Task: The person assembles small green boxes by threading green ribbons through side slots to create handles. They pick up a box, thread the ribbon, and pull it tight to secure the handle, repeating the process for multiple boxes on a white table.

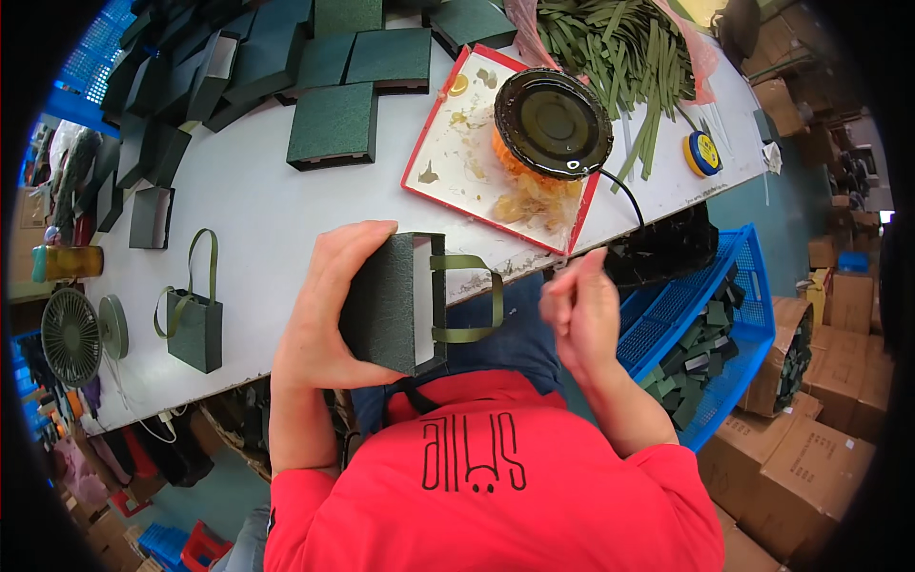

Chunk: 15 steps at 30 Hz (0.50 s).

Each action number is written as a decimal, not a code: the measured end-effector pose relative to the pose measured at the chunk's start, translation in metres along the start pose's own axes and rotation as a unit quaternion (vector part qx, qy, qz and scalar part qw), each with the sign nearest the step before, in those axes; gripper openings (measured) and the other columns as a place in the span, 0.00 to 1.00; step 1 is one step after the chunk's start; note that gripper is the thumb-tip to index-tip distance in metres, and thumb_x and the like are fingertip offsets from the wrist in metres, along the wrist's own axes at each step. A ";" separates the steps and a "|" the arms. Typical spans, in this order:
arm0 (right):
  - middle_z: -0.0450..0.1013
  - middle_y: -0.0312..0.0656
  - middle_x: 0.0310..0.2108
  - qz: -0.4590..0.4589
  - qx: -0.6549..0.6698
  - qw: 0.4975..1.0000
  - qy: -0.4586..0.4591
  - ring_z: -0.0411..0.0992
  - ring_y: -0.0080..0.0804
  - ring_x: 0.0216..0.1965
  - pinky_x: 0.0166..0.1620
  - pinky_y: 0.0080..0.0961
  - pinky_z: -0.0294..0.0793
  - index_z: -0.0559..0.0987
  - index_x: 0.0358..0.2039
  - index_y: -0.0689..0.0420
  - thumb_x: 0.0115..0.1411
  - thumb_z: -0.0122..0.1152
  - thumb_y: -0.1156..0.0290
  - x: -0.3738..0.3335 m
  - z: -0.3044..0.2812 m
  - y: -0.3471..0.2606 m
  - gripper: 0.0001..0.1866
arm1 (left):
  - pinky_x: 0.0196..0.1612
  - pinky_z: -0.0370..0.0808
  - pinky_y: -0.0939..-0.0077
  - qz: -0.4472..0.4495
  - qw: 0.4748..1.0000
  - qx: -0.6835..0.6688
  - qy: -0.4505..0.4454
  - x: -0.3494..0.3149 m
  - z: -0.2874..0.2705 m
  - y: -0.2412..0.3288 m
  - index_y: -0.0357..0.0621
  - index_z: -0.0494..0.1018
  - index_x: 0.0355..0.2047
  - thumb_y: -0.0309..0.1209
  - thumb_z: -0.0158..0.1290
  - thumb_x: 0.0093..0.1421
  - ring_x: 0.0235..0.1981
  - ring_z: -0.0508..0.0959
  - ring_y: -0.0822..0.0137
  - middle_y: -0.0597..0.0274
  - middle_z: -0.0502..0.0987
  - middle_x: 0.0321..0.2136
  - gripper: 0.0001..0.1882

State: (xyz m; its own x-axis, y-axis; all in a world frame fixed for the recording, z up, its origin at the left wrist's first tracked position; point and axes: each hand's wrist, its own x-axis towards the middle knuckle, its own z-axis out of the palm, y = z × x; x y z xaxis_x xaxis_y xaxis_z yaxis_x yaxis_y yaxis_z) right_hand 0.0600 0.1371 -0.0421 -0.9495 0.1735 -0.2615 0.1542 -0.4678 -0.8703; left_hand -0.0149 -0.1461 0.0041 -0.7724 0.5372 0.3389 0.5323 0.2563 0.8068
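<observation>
My left hand (329, 310) is wrapped around a dark green gift box (381, 300), thumb below and fingers above. From the box's right side, beside its pale inner edge, an olive ribbon loop (497, 296) sticks out as a handle. To the right of that loop, my right hand (586, 310) is raised in front of the table edge, apart from the box. Its fingers are curled together and slightly blurred; whatever is in them, if anything, is hidden. A similar green box with a ribbon handle (195, 329) stands on the table at the left.
Many green boxes (332, 124) cover the far left of the white table. A black-rimmed pot (553, 122) stands on a red-edged, amber-stained tray (434, 157). Behind lie green ribbon strips (620, 43). A blue crate (758, 315) holds small green pieces at right; a fan (71, 336) is far left.
</observation>
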 end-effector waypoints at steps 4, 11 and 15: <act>0.73 0.46 0.47 0.218 0.057 0.967 -0.122 0.61 0.21 0.17 0.21 0.17 0.63 0.68 0.57 0.61 0.70 0.45 0.42 -0.019 0.010 0.017 0.32 | 0.61 0.66 0.57 0.005 0.999 -0.031 0.012 -0.003 -0.002 0.000 0.35 0.65 0.61 0.36 0.71 0.28 0.58 0.69 0.47 0.46 0.69 0.57 0.55; 0.78 0.47 0.43 0.275 0.072 0.926 -0.249 0.68 0.21 0.18 0.23 0.18 0.67 0.72 0.56 0.63 0.68 0.58 0.68 -0.028 0.024 -0.001 0.19 | 0.60 0.66 0.58 0.007 0.999 -0.042 -0.007 -0.002 0.000 0.005 0.35 0.65 0.61 0.35 0.71 0.27 0.58 0.69 0.47 0.46 0.69 0.57 0.55; 0.78 0.43 0.25 0.292 -0.029 0.933 -0.209 0.68 0.21 0.15 0.22 0.18 0.68 0.81 0.39 0.65 0.68 0.56 0.72 -0.019 0.013 -0.017 0.09 | 0.60 0.66 0.58 -0.003 0.999 -0.038 0.017 -0.006 0.000 0.002 0.35 0.65 0.61 0.34 0.71 0.28 0.58 0.69 0.48 0.47 0.69 0.57 0.55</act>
State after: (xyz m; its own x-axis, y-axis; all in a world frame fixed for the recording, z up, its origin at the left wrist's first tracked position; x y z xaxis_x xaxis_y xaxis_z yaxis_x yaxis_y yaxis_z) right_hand 0.0717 0.1302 -0.0169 -0.7203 -0.4552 -0.5234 0.6820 -0.3269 -0.6542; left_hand -0.0092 -0.1486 0.0036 -0.7872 0.5085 0.3489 0.5010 0.1973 0.8427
